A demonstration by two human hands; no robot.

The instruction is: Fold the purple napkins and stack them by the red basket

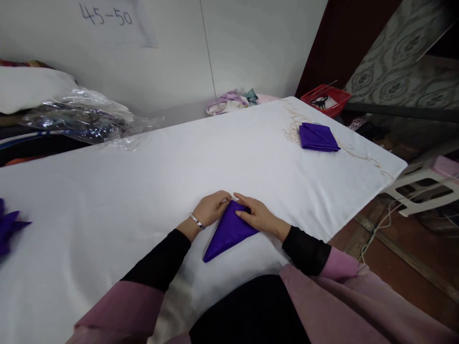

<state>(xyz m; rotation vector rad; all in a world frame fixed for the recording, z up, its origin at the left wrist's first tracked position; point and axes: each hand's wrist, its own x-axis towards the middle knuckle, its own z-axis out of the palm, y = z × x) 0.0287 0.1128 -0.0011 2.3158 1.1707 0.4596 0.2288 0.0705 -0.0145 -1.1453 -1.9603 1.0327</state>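
A purple cloth napkin [228,233] lies folded into a triangle on the white table [143,191], its point toward me. My left hand [211,208], with a silver bracelet at the wrist, pinches the napkin's far left corner with curled fingers. My right hand [258,216] lies over the far right part of the napkin, fingers pressed down on the cloth. The two hands nearly touch at the top of the fold.
A stack of folded purple napkins [317,137] sits at the far right of the table. A shaped purple napkin [9,228] lies at the left edge. Plastic-wrapped bundles [79,117], a cloth heap [229,102], a red basket [325,99] and a white stool [426,186] surround the table.
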